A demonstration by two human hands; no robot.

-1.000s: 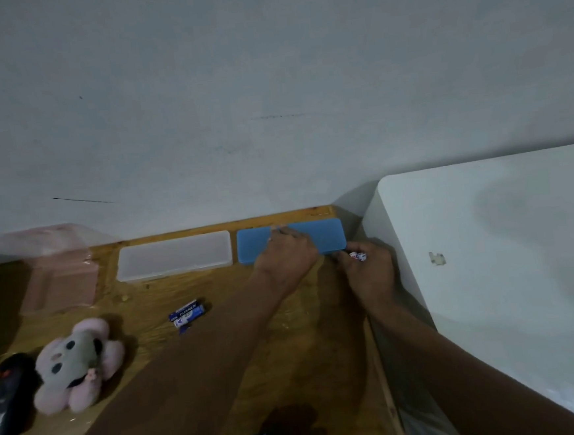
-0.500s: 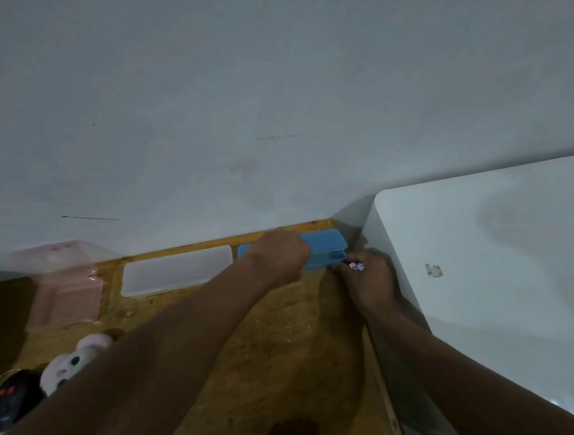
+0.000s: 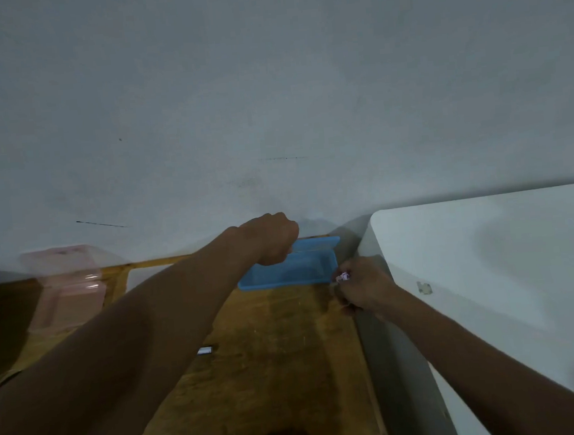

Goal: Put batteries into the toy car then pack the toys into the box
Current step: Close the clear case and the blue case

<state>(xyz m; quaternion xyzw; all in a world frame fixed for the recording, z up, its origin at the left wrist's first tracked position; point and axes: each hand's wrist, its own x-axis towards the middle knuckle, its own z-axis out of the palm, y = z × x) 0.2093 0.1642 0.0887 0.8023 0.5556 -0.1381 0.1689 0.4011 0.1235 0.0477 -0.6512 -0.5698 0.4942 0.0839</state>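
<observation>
We've barely begun: our left hand [image 3: 270, 239] curls fingers round the raised lid [image 3: 315, 244] of the box [image 3: 283, 274], right hand [image 3: 363, 287] beside it pinches a small pink thing [image 3: 343, 277], a battery [image 3: 205, 350] lies nearer us, nothing looks packed.

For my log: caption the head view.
Left hand holds the blue box lid raised; right hand pinches a small item beside the box.

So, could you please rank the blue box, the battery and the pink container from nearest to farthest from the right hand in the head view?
1. blue box: just left of the right hand, which pinches a small pink-and-white item.
2. battery: on the table, farther left, nearer the person.
3. pink container: far left, by the wall.
</observation>
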